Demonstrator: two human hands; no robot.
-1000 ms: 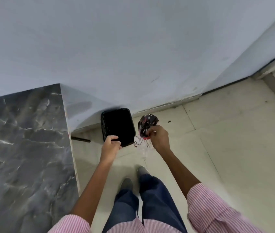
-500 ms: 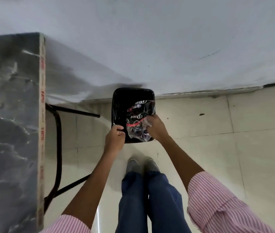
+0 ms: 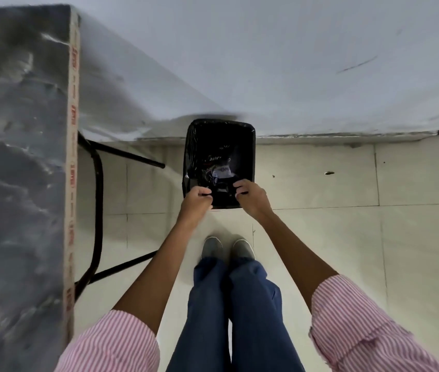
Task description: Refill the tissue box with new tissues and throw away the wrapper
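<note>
Inside black bin (image 3: 250, 146), printed wrapper (image 3: 219, 167), lettering unreadable, hands at rim

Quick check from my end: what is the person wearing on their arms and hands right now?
Both hands, the left hand and the right hand, are bare, with no gloves, rings or watch visible. The forearms are uncovered. Pink-and-white striped sleeves are rolled up near the elbows: the left sleeve and the right sleeve.
</note>
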